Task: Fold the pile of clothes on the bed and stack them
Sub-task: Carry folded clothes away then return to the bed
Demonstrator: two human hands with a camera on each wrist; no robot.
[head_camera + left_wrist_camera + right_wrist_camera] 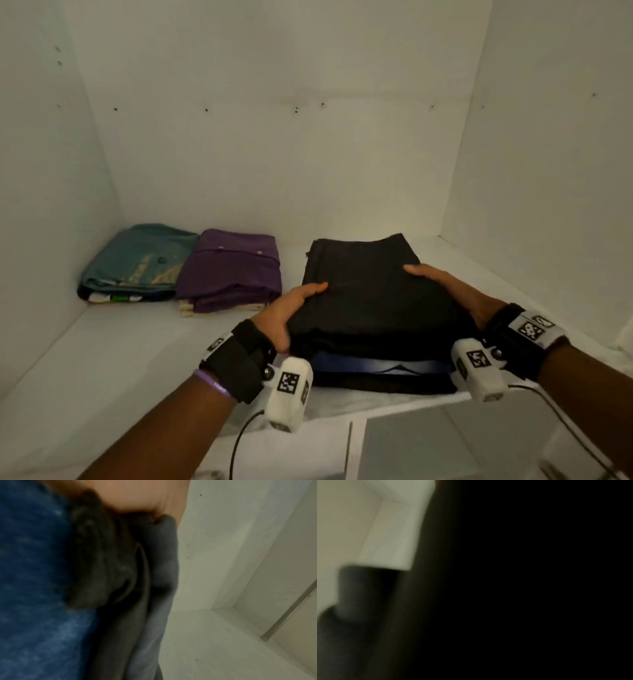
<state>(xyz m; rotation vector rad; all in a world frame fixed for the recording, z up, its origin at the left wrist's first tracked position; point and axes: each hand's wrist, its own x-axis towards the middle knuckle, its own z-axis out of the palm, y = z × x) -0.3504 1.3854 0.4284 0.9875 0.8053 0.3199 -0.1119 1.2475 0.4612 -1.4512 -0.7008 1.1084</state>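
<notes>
At the far left of the white surface (102, 342) lies a folded teal garment (140, 260) on top of a small pile; touching its right side is a folded purple pile (233, 270). To the right, nearer the camera, sits the black stack (373, 301), with a blue garment (373, 366) sandwiched in it near the bottom. The left hand (291, 308) grips the stack's left edge, thumb lying on top and fingers tucked under the top black layers; the left wrist view shows fingers (137, 497) pinching dark cloth (120, 574) beside blue fabric (34, 574). The right hand (442, 284) grips the right edge the same way, thumb on top. The right wrist view is mostly dark.
</notes>
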